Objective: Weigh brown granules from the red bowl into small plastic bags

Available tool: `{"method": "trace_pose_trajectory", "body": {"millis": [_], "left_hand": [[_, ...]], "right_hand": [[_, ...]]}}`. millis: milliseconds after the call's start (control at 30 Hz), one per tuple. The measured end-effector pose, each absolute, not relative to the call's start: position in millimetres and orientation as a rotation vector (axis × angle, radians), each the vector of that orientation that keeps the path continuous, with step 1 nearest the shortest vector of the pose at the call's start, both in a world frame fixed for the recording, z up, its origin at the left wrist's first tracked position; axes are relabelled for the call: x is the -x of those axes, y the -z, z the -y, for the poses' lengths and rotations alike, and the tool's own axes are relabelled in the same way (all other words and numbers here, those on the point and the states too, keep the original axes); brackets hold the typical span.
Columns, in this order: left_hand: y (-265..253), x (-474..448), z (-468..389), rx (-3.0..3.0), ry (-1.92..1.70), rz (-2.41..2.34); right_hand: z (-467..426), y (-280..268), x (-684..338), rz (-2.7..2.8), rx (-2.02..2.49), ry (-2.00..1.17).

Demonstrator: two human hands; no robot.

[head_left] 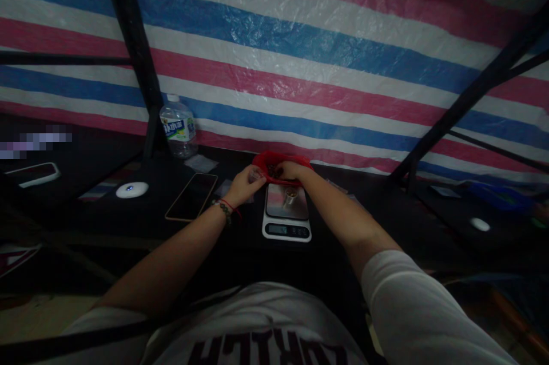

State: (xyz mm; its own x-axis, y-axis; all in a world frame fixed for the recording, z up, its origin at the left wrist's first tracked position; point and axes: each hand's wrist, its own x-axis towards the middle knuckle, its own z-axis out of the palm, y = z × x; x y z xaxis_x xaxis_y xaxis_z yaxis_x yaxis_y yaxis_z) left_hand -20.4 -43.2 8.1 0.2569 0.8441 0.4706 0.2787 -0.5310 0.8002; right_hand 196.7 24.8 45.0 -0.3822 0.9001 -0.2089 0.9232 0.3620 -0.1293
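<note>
My left hand (pixel 243 185) is closed round a small clear plastic cup (pixel 256 174), held at the left edge of a red plastic bag (pixel 302 159). Small dark pieces (pixel 271 170) lie inside the open bag; their kind is too dim to tell. My right hand (pixel 289 171) reaches into the bag from the right with its fingers bent down among the pieces, and the fingertips are hidden. Just in front of the bag stands a white digital scale (pixel 286 229). A small shiny cup (pixel 290 197) with something brownish in it sits on the scale's plate.
A phone (pixel 191 197) lies left of the scale, with a white oval device (pixel 132 190) beyond it. Behind the phone are a clear plastic bag (pixel 201 163) and a large water bottle (pixel 178 127). Black frame bars (pixel 132 39) and a striped sheet (pixel 278 56) close off the back.
</note>
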Motion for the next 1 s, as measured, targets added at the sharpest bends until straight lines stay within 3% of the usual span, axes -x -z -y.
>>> {"method": "trace_pose_trajectory", "body": {"millis": [1000], "left_hand": [[-5, 22, 39, -1.935, -1.218, -1.004]], "right_hand": [[-21, -51, -196, -2.501, -1.833, 0.162]]}}
